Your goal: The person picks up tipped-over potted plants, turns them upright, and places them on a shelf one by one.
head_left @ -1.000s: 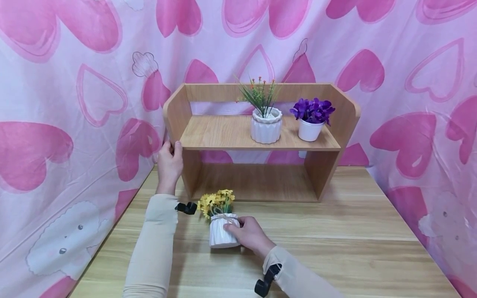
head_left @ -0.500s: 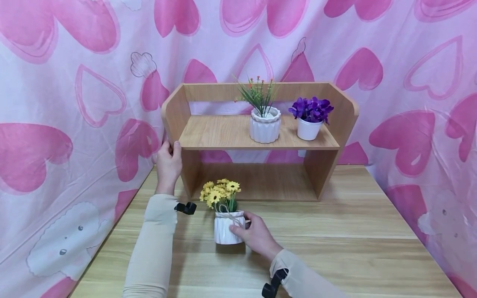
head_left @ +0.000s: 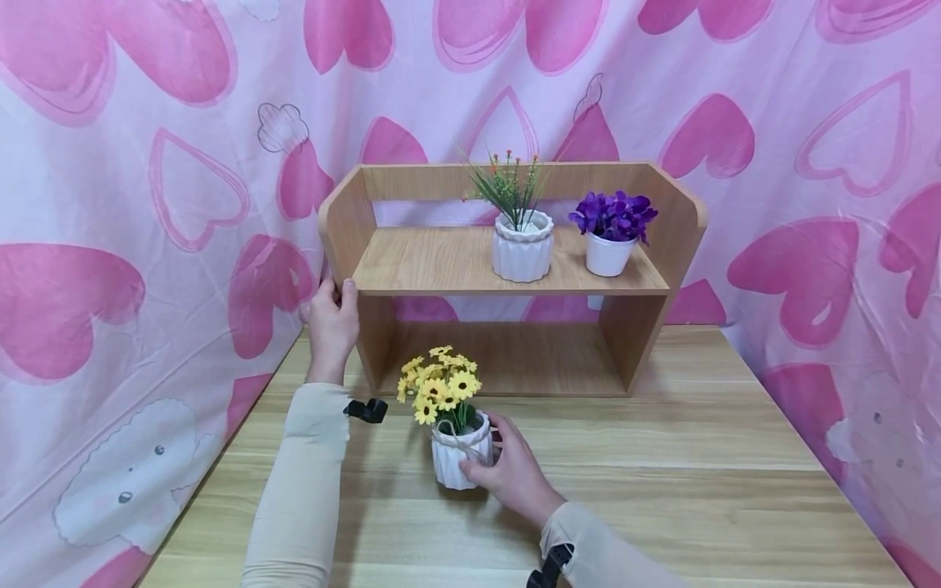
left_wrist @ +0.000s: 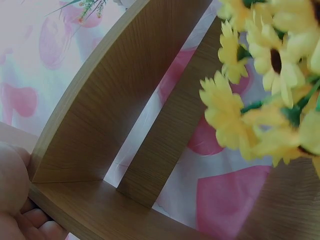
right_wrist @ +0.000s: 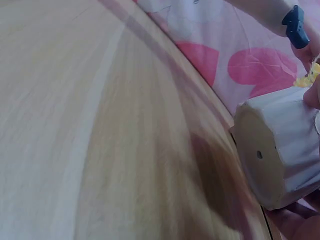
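My left hand grips the left side panel of a two-tier wooden shelf, thumb at the front edge and fingertips round the outer side. With my right hand I hold a white ribbed flowerpot of yellow daisies, thumb in front and fingers round its right side. Twine is tied about the pot's neck. The pot hangs above the table, in front of the shelf; its pale underside with a small hole shows in the right wrist view. In the left wrist view the yellow daisies stand close before the lower compartment.
On the upper board stand a white fluted pot with grassy leaves and small orange flowers, and a white pot of purple flowers at its right. The wooden table spreads around. A pink heart-patterned cloth hangs behind and at both sides.
The daisy pot has moved slightly right in my right hand and turned, so its flowers now face forward and its opening shows. My left hand stays on the shelf panel.
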A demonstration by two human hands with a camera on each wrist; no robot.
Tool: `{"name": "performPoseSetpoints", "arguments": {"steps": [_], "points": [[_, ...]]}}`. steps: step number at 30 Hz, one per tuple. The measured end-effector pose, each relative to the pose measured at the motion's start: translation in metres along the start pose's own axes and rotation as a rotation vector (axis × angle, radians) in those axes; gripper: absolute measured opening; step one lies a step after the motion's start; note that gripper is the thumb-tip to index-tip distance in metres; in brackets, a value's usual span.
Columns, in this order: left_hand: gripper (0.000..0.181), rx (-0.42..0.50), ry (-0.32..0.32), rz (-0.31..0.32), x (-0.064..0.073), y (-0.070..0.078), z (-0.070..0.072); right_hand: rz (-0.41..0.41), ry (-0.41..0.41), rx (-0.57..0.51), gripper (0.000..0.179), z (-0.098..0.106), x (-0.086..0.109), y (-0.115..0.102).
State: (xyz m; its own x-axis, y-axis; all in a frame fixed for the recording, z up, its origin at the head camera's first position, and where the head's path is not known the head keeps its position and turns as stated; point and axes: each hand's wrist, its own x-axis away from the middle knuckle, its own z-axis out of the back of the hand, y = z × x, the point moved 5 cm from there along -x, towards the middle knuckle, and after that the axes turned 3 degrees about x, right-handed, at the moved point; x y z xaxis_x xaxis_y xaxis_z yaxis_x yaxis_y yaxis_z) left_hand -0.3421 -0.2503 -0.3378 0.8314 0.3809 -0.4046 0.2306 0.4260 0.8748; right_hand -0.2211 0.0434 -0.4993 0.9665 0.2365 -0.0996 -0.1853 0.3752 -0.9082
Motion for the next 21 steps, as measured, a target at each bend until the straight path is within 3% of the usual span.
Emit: {"name": "performPoseSetpoints", "arguments": {"steps": [7, 14, 21], "points": [[0.05, -0.025, 0.0, 0.01, -0.001, -0.001, 0.0, 0.054, 0.039, 0.03, 0.09, 0.001, 0.003, 0.007], [0.048, -0.01, 0.006, -0.004, 0.0, 0.001, 0.0, 0.087, -0.007, -0.039, 0.093, -0.001, 0.006, 0.016], [0.051, -0.019, -0.007, 0.015, 0.001, 0.0, -0.001, 0.112, -0.042, -0.031, 0.095, -0.005, 0.008, 0.021]]}}
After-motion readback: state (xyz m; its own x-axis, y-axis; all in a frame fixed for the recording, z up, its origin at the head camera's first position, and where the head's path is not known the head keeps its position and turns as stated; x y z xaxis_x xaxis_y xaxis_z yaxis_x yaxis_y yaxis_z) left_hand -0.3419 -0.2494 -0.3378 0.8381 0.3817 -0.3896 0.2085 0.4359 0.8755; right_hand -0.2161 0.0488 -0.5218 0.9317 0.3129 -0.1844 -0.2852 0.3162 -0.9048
